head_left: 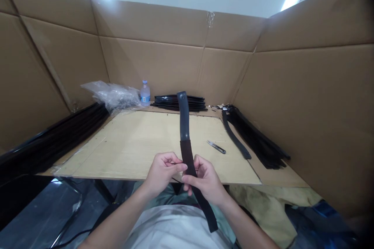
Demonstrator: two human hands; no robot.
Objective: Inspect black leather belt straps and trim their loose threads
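Observation:
A long, slightly curved black strip (184, 122) stands out from my body over the board's front edge. Its far part is smooth and glossy, while a dark brown matte cover (187, 151) wraps the nearer part. My left hand (165, 171) pinches the covered part at its left edge between thumb and fingers. From the right, my right hand (206, 179) is closed on the same part, thumb on top and fingers partly hidden behind. The near end of the strip hangs over my lap. A thin dark line shows just below my left fingers; I cannot tell what it is.
Thread snips (216, 147) lie on the pale board (131, 140). A single black strip (235, 136) and a black pile (257, 140) are at right. More dark strips (70, 136) lie left. Clear plastic (117, 95), a bottle (145, 94) and stacked strips (166, 102) line the back, inside cardboard walls (152, 60).

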